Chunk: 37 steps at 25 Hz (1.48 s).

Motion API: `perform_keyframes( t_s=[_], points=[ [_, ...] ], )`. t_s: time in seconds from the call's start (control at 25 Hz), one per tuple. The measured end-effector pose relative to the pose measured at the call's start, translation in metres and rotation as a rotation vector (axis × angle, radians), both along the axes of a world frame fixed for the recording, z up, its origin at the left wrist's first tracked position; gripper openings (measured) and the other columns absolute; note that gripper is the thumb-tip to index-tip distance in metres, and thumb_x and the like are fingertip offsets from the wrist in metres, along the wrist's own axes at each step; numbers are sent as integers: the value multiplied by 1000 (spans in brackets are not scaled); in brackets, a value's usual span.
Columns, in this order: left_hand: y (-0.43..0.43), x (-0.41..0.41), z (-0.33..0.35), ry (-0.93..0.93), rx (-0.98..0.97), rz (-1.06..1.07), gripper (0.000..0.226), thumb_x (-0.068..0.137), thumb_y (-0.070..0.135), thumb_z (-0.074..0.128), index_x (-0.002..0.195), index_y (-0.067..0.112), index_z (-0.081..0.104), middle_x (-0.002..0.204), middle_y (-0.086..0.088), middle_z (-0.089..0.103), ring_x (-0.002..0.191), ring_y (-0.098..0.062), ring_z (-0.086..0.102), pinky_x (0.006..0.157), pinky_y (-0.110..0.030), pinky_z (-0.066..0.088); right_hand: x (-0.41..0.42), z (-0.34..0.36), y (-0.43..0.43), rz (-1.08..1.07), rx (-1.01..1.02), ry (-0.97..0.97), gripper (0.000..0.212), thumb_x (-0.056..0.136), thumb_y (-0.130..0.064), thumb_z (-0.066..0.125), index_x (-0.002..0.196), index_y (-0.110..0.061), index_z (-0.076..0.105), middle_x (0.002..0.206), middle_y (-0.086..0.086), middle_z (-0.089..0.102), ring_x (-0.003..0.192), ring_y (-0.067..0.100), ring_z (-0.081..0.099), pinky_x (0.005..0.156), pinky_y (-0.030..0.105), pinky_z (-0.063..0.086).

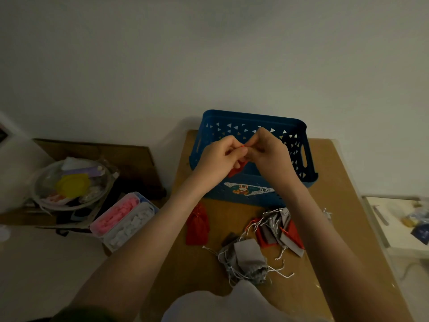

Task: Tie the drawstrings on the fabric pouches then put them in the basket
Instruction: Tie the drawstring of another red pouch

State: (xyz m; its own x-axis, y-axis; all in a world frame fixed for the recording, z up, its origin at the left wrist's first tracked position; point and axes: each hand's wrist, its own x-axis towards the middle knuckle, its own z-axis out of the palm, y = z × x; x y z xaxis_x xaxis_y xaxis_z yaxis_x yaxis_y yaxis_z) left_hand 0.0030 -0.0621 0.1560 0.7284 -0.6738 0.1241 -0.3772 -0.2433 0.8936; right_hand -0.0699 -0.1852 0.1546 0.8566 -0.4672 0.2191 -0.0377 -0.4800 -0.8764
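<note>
Over the blue basket (232, 117), at the far end of the wooden table (336, 182), you have both hands raised and brought close together, knuckles almost touching. Your left hand (218, 156) and your right hand (269, 152) each have their fingers curled in tight, and between the fingertips you pinch a thin red drawstring (243, 147). The red pouch (236, 169) it belongs to hangs just under your left palm, in front of the basket's inner wall and above its opening. Only a corner of the fabric shows, and the knot itself is hidden behind your fingers, so you cannot tell from here whether it is pulled snug.

As for progress, you look to be early or midway. The part of the basket floor that shows looks bare, though your hands cover much of it. Plenty is left on the table near you: a second red pouch (197, 226) lies flat beside your left forearm, a mixed heap of grey and red pouches (274, 228) sits between your forearms with loose white cords trailing out, and a crumpled grey pouch (248, 259) lies nearest your body. None of these looks tied.

Since the pouch in hand hangs right over the basket, dropping it in once the knot holds should need little more than letting go. Well apart to your left stand a clear plastic box (123, 219) of pink and white pieces and a glass bowl (72, 182) of odds and ends.
</note>
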Motion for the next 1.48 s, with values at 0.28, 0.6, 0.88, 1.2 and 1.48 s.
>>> perform_keyframes(
  t_s=[0.28, 0.6, 0.88, 1.2, 1.48],
  points=[
    [-3, -1, -3, 252, -139, 48, 25, 100, 20, 43, 78, 14, 53, 73, 2, 59, 61, -7, 52, 62, -22, 42, -3, -1, -1, 112, 27, 0, 12, 97, -7, 48, 92, -15, 55, 85, 8, 66, 81, 18, 64, 74, 25, 52],
    [-4, 2, 3, 347, -84, 20, 20, 100, 17, 44, 84, 15, 57, 74, 2, 61, 56, -2, 50, 58, -20, 41, 0, 3, -8, 153, -82, 43, 5, 93, -9, 56, 92, -14, 57, 82, 3, 63, 74, 12, 58, 66, 18, 46],
    [1, 4, 8, 555, -54, 11, 17, 98, 12, 49, 85, 10, 60, 70, -1, 60, 51, -4, 42, 49, -16, 36, 0, 3, -9, 199, -207, 43, 17, 92, 2, 48, 84, -13, 49, 77, -3, 52, 68, 7, 44, 62, 15, 37],
    [-4, 2, 1, 624, -274, 97, 14, 96, 10, 53, 88, 11, 65, 66, 2, 48, 54, -4, 41, 54, -16, 39, 3, 1, 4, 63, 135, 85, 13, 89, -25, 65, 91, -14, 60, 85, 2, 63, 79, 15, 58, 74, 30, 46],
    [-10, -3, 3, 530, -346, 166, 15, 96, 13, 54, 93, 12, 68, 72, 7, 58, 56, 0, 48, 60, -16, 41, 1, -1, 15, -8, 179, -33, 7, 93, -21, 59, 96, -20, 65, 97, -2, 63, 96, 15, 59, 86, 27, 48]
  ],
)
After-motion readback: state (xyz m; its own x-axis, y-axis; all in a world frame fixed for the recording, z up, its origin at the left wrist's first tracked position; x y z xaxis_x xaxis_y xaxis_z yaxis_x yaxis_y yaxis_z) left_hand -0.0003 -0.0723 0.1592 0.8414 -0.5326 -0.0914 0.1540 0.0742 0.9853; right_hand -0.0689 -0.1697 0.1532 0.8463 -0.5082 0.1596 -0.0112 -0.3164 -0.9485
